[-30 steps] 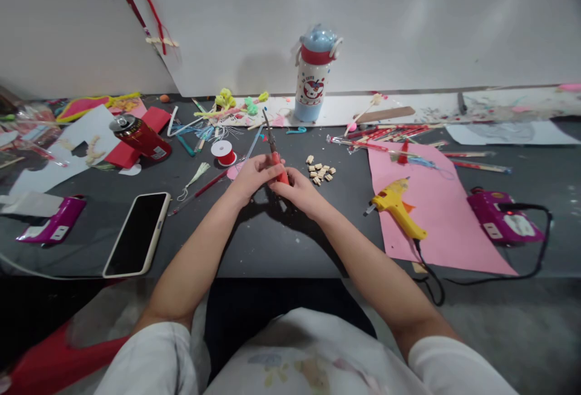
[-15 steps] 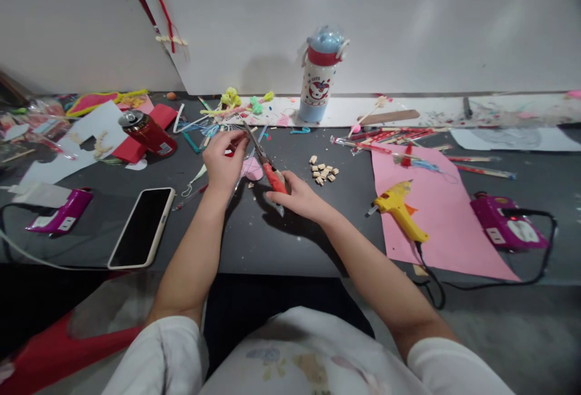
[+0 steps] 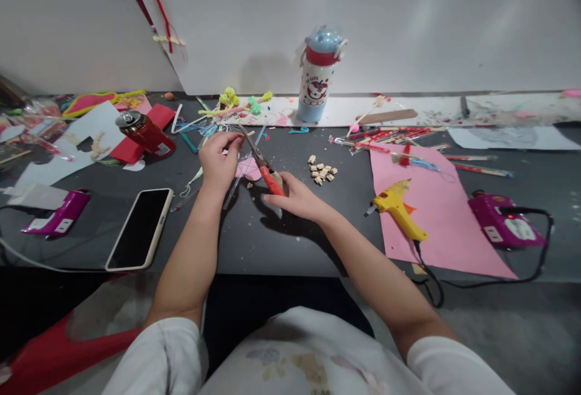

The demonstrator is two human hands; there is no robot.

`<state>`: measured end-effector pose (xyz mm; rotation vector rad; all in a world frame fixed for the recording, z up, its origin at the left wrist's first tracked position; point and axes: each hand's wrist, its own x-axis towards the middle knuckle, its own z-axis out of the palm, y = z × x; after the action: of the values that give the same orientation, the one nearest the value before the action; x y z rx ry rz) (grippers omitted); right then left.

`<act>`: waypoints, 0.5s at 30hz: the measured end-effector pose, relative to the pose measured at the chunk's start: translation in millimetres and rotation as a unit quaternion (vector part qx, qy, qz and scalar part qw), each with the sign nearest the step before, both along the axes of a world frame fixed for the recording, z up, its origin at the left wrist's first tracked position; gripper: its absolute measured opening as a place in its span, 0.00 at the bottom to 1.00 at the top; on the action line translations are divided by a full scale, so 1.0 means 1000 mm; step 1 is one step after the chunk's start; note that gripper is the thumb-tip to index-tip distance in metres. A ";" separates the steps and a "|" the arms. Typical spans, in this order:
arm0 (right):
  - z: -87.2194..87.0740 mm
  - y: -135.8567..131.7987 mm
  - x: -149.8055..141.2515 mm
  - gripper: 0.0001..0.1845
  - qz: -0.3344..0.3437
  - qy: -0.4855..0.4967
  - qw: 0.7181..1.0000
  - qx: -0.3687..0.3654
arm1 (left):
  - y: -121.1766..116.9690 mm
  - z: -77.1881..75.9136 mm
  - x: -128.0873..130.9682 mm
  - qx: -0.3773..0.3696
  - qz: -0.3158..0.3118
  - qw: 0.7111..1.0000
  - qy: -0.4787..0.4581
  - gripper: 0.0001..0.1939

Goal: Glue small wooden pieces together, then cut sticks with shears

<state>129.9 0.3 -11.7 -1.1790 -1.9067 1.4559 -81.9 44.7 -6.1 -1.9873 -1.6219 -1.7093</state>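
Observation:
My right hand [image 3: 297,198] grips a pair of red-handled scissors [image 3: 271,178], whose long grey blades point away and to the left. Close to the blade tips, my left hand [image 3: 218,159] is closed in a pinch; whatever sits between its fingertips is too small to make out. Beneath the blades lie a pink paper piece [image 3: 249,169] and a thin clear strip. Right of the scissors, several short wooden pieces [image 3: 322,171] are gathered in a small pile on the dark table [image 3: 272,250].
A water bottle [image 3: 318,77] stands at the back. On the right, a yellow glue gun [image 3: 399,207] rests on pink paper [image 3: 445,225], its cord near a purple power strip [image 3: 506,219]. Leftward are a phone [image 3: 140,228], a red can [image 3: 145,133] and another purple power strip [image 3: 57,213].
The whole view has shifted very slightly. Both hands and the scissors keep nearly the same pose, with the blade tips still beside my left fingertips.

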 end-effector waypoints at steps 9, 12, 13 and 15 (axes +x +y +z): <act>0.000 -0.001 0.001 0.24 0.001 0.020 1.000 -0.005 | -0.001 0.002 0.003 -0.036 -0.001 0.999 -0.034 0.08; -0.003 0.000 -0.001 0.23 -0.012 0.047 0.999 -0.010 | 0.001 -0.001 0.009 -0.109 -0.043 0.980 -0.162 0.17; -0.004 0.001 -0.001 0.23 -0.022 0.059 0.998 -0.015 | 0.002 -0.002 0.012 -0.139 -0.066 0.964 -0.216 0.22; -0.006 0.002 -0.002 0.23 -0.051 0.081 0.995 -0.030 | 0.001 -0.004 0.019 -0.202 -0.120 0.926 -0.296 0.31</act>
<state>127.8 2.6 -17.7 -1.1309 -1.6808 1.5138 -63.2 45.4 -10.2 -2.0185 -2.1323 -2.4184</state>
